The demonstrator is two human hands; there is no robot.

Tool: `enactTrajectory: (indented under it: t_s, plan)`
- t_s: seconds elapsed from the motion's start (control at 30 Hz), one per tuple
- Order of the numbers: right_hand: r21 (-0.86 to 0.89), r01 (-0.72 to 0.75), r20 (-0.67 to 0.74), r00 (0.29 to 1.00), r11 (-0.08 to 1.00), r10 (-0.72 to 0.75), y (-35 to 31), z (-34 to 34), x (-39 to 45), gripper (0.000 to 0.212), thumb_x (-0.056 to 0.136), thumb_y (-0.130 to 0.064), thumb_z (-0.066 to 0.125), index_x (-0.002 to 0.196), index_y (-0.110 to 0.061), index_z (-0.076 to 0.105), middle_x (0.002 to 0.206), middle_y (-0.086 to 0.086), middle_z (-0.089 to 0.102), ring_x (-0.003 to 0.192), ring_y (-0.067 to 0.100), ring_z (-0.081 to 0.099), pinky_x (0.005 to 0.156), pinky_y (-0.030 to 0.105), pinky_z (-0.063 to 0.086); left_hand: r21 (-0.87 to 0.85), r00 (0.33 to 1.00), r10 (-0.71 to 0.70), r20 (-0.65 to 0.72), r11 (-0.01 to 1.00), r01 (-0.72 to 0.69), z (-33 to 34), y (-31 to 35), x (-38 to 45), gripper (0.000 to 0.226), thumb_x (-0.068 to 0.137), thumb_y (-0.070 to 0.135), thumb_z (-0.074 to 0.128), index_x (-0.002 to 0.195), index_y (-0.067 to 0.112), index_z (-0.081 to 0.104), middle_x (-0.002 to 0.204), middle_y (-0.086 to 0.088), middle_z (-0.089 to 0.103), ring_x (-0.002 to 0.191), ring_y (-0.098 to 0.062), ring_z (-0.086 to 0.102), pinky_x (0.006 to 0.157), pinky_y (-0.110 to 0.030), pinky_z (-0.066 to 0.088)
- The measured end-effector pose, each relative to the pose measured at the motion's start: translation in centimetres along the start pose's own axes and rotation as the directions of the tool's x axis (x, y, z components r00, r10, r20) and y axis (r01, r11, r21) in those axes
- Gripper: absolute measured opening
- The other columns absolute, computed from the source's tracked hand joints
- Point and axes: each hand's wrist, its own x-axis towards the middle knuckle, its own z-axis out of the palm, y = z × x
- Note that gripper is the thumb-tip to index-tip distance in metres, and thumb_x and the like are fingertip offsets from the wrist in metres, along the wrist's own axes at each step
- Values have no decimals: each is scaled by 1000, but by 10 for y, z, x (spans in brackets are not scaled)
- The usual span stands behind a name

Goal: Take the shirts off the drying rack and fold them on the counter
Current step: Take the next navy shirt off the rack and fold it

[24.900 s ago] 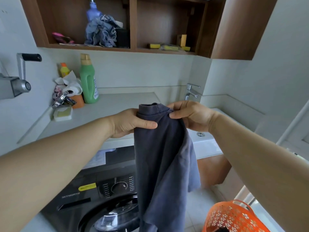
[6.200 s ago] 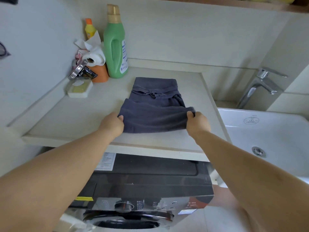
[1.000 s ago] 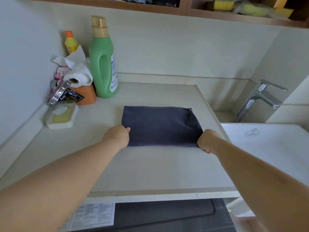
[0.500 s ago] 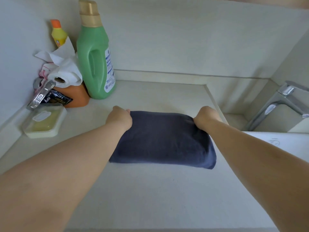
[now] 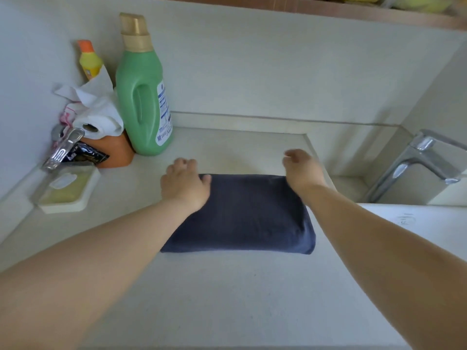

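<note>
Folded dark shirt [image 5: 240, 213] lies on counter [image 5: 227, 294]; left hand [image 5: 184, 183] and right hand [image 5: 302, 168] rest loosely curled at its far corners, gripping nothing.

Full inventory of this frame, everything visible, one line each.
folded shirt: 1, dark blue-grey, flat mid-counter
counter: 1, cream, spans the foreground
detergent bottle: 1, green with gold cap, back left
small bottle: 1, yellow with orange cap, left corner
paper roll: 1, white, atop the orange container
orange container: 1, beside the detergent bottle
soap dish: 1, white, left edge
faucet: 1, chrome, right
shelf: 1, wooden, top edge
left hand: at the shirt's far-left corner
right hand: at the far-right corner
</note>
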Motion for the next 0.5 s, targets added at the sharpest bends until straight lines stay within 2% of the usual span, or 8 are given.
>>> enactTrajectory:
  t_s: [0.03, 0.1, 0.13, 0.2, 0.3, 0.37, 0.43, 0.5]
  plan:
    - [-138, 86, 110, 991, 987, -71, -7, 9, -7, 38, 98, -30, 42, 134, -20, 51, 132, 4, 55, 122, 26, 49, 101, 31, 36, 25, 992, 101, 79, 994, -103, 4, 4, -6, 61, 94, 53, 34, 146, 21, 29, 154, -11, 20, 141, -31, 20, 113, -44, 20]
    - [-404, 179, 303, 952, 897, -54, 4, 29, -15, 55, 99, -47, 31, 147, -21, 31, 152, 3, 33, 141, 26, 25, 115, 44, 18, 51, 944, 162, 287, 982, -184, 16, 3, -16, 70, 92, 65, 21, 152, 31, 9, 161, -2, -2, 147, -29, -3, 118, -47, 2]
    - [-468, 158, 339, 941, 870, 11, 15, 36, -18, 63, 97, -55, 24, 151, -21, 21, 157, 2, 22, 145, 25, 15, 116, 48, 10, 51, 928, 152, 342, 982, -179, 22, -1, -19, 72, 90, 69, 17, 152, 33, 2, 160, 0, -9, 147, -29, -10, 118, -48, -1]
    - [-463, 81, 315, 946, 882, 79, 37, 45, -18, 74, 94, -64, 16, 153, -21, 9, 160, -2, 11, 148, 21, 6, 118, 49, 4, 49, 918, 140, 372, 984, -170, 29, -4, -17, 74, 88, 72, 14, 151, 36, -3, 160, 1, -14, 146, -29, -15, 118, -50, -4]
    - [-438, 60, 290, 954, 897, 78, 44, 47, -22, 73, 95, -62, 11, 154, -18, 7, 161, -2, 7, 148, 19, 4, 119, 46, 3, 0, 909, 141, 392, 988, -153, 22, -5, -16, 73, 90, 70, 20, 151, 36, -1, 159, 0, -15, 146, -28, -15, 118, -48, -3]
    - [-393, 4, 243, 965, 920, 100, 39, 40, -24, 74, 95, -62, 13, 153, -17, 7, 161, 4, 4, 147, 26, 7, 118, 46, 8, -101, 951, 79, 298, 994, -51, 14, -9, -21, 72, 92, 64, 28, 152, 30, 7, 160, -5, -9, 147, -28, -6, 119, -44, 5]
    - [-310, -118, 88, 984, 943, 152, 36, 28, -27, 74, 95, -61, 24, 149, -10, 18, 155, 15, 21, 139, 35, 25, 111, 47, 23, -207, 977, -129, 169, 965, 163, 3, -19, -30, 70, 94, 57, 36, 151, 19, 18, 158, -12, 8, 143, -33, 13, 115, -44, 19]
    - [-232, -237, 33, 967, 944, 251, 31, 14, -33, 70, 92, -61, 36, 137, -8, 35, 133, 18, 46, 118, 38, 45, 97, 46, 38, -243, 937, -299, 179, 910, 337, -5, -27, -39, 69, 92, 54, 43, 144, 11, 29, 147, -16, 31, 132, -37, 33, 106, -45, 33]
